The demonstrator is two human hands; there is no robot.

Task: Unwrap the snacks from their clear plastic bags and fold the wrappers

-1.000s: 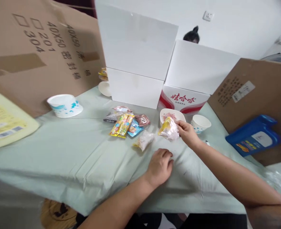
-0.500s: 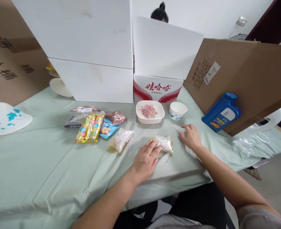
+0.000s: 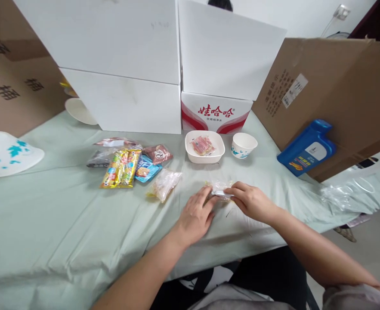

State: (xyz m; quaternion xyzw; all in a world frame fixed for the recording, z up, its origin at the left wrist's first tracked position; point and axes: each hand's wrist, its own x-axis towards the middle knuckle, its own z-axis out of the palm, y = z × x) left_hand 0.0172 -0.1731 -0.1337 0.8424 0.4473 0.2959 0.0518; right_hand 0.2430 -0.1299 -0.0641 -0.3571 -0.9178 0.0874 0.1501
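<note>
A small crinkly clear packet with yellowish edges (image 3: 222, 193) lies on the cloth in front of me, mostly covered by fingers. A pale, shiny strip shows along its middle. My left hand (image 3: 194, 214) holds down its left end with the fingertips, thumb spread to the side on the cloth. From the right, my right hand (image 3: 252, 202) pinches the packet with thumb and fingers close together. Beyond it stands a white tray (image 3: 205, 159) holding a pink-filled packet (image 3: 203, 145). Beside the tray is a white paper bowl (image 3: 243, 145) with blue leaf marks.
Left of my hands are another clear packet (image 3: 164, 184), yellow snack packs (image 3: 121, 168), a blue pack (image 3: 147, 168) and a brown pack (image 3: 159, 154). White boxes (image 3: 122, 101) wall off the back. A blue bottle (image 3: 307, 147) leans on a cardboard box (image 3: 332, 99) at right.
My right hand has moved left from the bare cloth onto the packet and pinches it. The left hand stays at the packet's left end. The view has tipped down slightly.
</note>
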